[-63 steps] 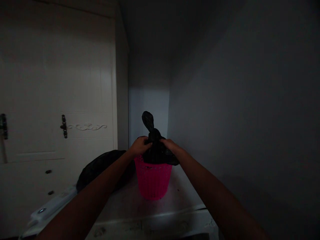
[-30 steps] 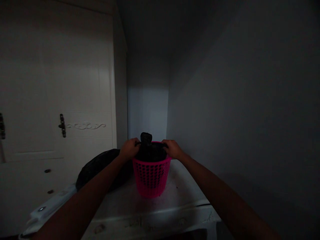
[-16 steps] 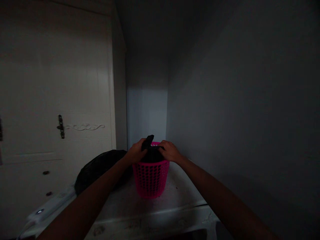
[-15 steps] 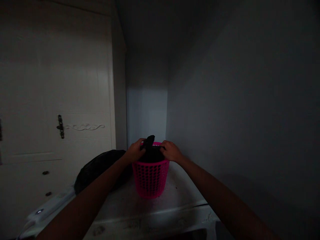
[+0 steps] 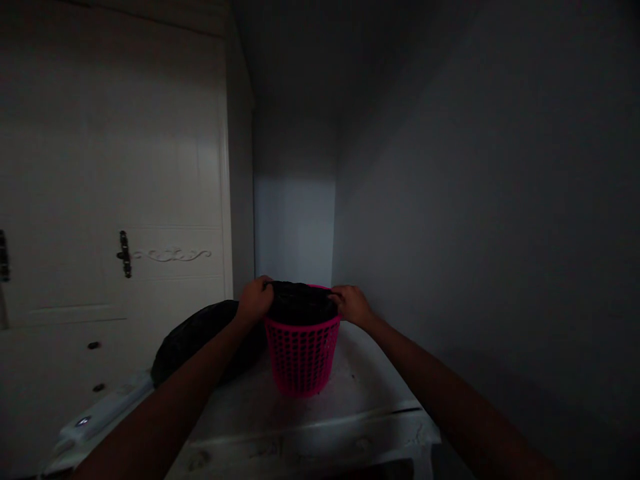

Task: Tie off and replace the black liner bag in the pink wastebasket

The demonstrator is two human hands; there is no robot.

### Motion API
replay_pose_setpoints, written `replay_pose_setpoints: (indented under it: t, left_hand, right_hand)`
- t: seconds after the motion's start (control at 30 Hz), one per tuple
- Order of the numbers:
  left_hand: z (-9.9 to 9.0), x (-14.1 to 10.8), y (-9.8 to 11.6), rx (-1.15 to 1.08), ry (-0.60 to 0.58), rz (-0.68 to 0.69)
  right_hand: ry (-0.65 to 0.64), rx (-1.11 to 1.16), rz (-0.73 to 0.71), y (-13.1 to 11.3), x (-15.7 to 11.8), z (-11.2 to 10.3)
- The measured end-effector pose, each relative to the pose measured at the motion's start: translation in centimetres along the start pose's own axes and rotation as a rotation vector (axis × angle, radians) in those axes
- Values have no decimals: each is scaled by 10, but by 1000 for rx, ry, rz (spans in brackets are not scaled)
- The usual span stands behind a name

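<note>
A pink perforated plastic basket stands upright on a white tabletop. Inside its mouth sits a black plastic bag, its upper edge stretched across between my hands. My left hand pinches the bag's edge at the left of the rim. On the right side, my right hand grips the opposite edge of the bag with closed fingers. The bag shows dark through the basket's holes; the basket's bottom inside is hidden.
Left of the basket lies a large full-looking black bag, partly behind my left arm. The white table has a worn front edge. A white wardrobe with dark handles stands at the left, and a grey wall rises on the right.
My hands have moved apart, left hand to the left and right hand to the right. The bunched black bag is now spread wide across the basket's mouth.
</note>
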State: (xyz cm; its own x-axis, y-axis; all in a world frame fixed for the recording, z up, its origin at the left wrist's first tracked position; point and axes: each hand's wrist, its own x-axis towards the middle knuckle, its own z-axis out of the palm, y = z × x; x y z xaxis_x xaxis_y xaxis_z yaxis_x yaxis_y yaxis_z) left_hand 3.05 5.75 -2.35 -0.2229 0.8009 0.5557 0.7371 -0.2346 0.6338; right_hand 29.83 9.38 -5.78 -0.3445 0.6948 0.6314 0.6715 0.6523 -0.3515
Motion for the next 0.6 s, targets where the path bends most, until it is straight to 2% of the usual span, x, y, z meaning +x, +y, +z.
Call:
replay_pose_setpoints:
  t: [0.1,0.2,0.3,0.37,0.47,0.53,0.6]
  left_hand:
    - [-4,1,-9,-170,73,-120]
    - [-5,-3,-7,-429,49,-184]
    - [-17,-7,-7,-756,68,-436]
    - [-33,-11,-13,-897,107,-601]
    - [-60,-21,-34,-1022,99,-742]
    - [-70,-32,-51,-1056,48,-744]
    - [-71,-46,-69,-1007,2,-670]
  right_hand:
    - [101,337,0,11,-3,-1]
    - [88,714,-52,3,-7,-1]
    - [37,868,-7,-5,-15,-13]
    - [-21,823,-20,-3,-24,-29]
    - [-171,563,-150,2,-44,-55]
    - [-249,284,-283,3,-59,-67]
    - [-314,-8,-378,5,-72,-72]
